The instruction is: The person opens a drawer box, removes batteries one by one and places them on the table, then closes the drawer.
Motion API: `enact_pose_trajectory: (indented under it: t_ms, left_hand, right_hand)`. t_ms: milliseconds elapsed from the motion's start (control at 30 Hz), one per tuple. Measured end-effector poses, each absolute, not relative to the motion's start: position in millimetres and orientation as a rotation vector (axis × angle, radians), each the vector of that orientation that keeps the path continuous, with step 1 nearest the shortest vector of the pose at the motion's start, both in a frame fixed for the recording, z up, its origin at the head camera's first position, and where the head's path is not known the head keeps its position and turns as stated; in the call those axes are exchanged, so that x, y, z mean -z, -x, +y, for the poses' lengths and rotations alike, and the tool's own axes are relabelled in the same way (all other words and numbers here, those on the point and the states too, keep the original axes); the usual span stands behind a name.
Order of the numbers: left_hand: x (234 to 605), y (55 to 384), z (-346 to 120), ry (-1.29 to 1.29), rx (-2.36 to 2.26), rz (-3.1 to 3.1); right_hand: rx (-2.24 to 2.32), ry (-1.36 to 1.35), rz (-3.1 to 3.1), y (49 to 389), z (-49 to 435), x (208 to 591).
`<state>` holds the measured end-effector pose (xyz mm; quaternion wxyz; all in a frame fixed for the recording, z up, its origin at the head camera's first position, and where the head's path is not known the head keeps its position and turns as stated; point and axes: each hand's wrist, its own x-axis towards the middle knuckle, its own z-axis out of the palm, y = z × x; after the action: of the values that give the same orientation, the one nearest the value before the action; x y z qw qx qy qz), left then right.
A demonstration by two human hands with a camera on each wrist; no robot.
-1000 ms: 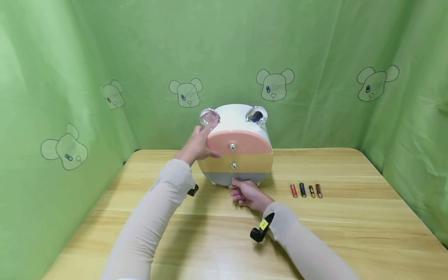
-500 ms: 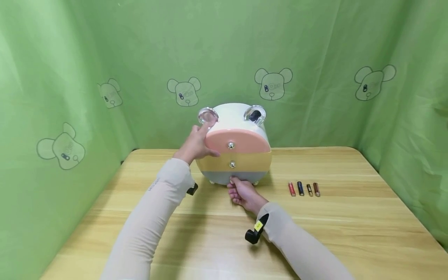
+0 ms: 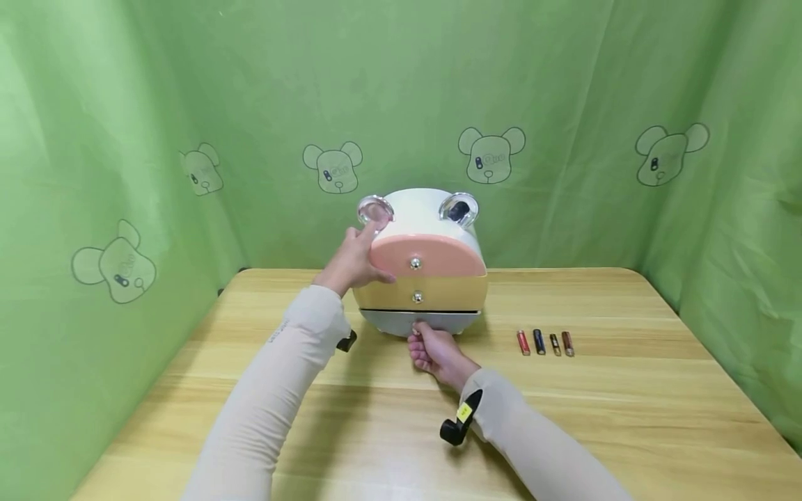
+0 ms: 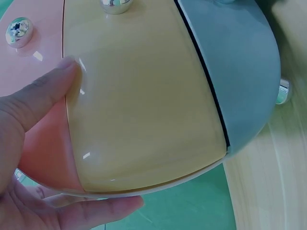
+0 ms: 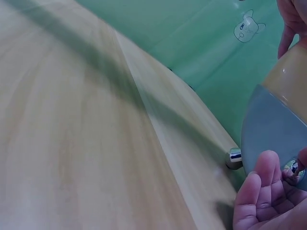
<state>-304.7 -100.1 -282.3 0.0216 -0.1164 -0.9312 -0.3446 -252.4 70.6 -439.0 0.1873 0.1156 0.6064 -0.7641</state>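
Observation:
A small round-fronted drawer cabinet (image 3: 418, 212) stands on the table, white on top with two silvery ears. Its front has a pink drawer (image 3: 447, 256), a yellow drawer (image 3: 382, 296) and a grey bottom drawer (image 3: 382, 321). My left hand (image 3: 354, 261) grips the cabinet's left side, thumb on the front at the pink and yellow seam, other fingers around the edge. With thumb and finger my right hand (image 3: 441, 355) pinches the silver knob (image 5: 292, 166) of the grey drawer. A dark gap (image 4: 206, 72) shows between the yellow and grey drawers.
Several batteries lie in a row right of the cabinet: a red battery (image 3: 523, 342), a dark blue battery (image 3: 539, 342), a thin black one and a brown battery (image 3: 567, 343). A green curtain (image 3: 401, 90) with bear-head prints surrounds the wooden table (image 3: 626, 390).
The grey bottom drawer has come out slightly toward me, opening a dark gap along its top. My right hand has moved with its knob; the left hand keeps its place on the cabinet.

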Motion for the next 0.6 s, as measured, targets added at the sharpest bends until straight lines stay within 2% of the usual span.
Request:
enact_pose_trajectory:
  t_ms: [600]
  left_hand:
    - [283, 306, -100, 0.356, 1.087, -2.878]
  right_hand:
    - [2.092, -0.301, 1.796, 212, 71, 440]
